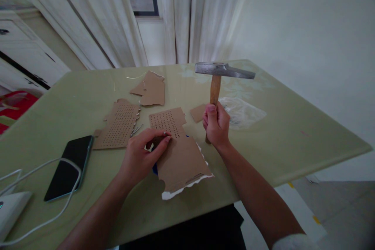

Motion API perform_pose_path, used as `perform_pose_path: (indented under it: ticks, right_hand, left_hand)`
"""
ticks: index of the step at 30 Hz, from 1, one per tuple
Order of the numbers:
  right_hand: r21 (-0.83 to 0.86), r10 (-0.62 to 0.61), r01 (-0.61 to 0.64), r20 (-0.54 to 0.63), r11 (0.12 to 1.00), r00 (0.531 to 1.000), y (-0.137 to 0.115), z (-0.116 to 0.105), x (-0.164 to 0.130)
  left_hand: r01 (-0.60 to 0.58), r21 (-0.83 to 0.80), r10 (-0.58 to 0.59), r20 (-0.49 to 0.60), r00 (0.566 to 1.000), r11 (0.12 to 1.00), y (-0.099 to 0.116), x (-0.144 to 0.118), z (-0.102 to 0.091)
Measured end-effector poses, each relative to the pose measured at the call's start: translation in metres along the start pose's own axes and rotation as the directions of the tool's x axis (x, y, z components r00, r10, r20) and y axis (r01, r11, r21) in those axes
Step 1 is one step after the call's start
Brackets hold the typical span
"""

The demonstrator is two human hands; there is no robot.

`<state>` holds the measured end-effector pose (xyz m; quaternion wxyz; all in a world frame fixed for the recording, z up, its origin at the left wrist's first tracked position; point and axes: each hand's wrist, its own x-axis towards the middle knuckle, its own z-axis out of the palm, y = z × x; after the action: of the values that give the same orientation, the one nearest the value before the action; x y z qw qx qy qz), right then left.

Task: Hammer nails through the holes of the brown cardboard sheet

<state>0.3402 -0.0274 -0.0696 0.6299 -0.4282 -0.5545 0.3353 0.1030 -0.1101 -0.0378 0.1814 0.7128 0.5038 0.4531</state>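
Observation:
My right hand (216, 124) is wrapped round the wooden handle of a hammer (215, 88), held upright with its metal head on top. My left hand (143, 150) pinches a small nail (165, 133) between thumb and fingertips, mostly hidden by them. It rests on a torn piece of cardboard (183, 160), whose far part has rows of small holes. Something blue (155, 168) shows from under this cardboard. Left of it lies a second cardboard piece (118, 125) full of holes, with several loose nails (136, 129) by its right edge.
Behind are torn cardboard scraps (155, 90) and a small cardboard piece (197, 113). A clear plastic bag (244, 113) lies beyond my right hand. To the left are a phone (70, 168), a white cable (66, 207) and a white device (13, 211) on the green-topped table (263, 144).

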Motion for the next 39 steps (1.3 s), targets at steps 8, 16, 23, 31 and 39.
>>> perform_pose_path:
  ticks: [8, 16, 23, 31, 39]
  right_hand:
    - [-0.020, -0.012, 0.012, -0.005, 1.000, 1.000, -0.001, 0.000, 0.000]
    - [-0.053, 0.040, -0.040, -0.008, 0.998, 0.999, 0.002, -0.003, 0.001]
    - [0.001, 0.082, -0.082, -0.030, 0.997, 0.996, -0.003, 0.002, 0.004]
    - [-0.324, 0.348, -0.238, 0.344, 0.916, 0.872, -0.070, -0.054, -0.007]
    - [-0.711, 0.358, 0.184, 0.540, 0.679, 0.762, -0.160, -0.077, -0.017]
  left_hand:
    - [-0.088, 0.059, 0.085, 0.062, 0.994, 0.994, -0.001, 0.005, 0.001]
    - [-0.155, 0.066, 0.149, 0.097, 0.984, 0.986, -0.005, 0.008, 0.003]
    - [-0.130, 0.026, 0.128, 0.092, 0.988, 0.991, -0.010, 0.009, 0.009]
    - [-0.035, -0.073, 0.043, 0.101, 0.994, 0.997, -0.013, 0.012, 0.014]
    - [-0.012, -0.064, 0.020, 0.123, 0.992, 0.998, -0.011, 0.014, 0.017]
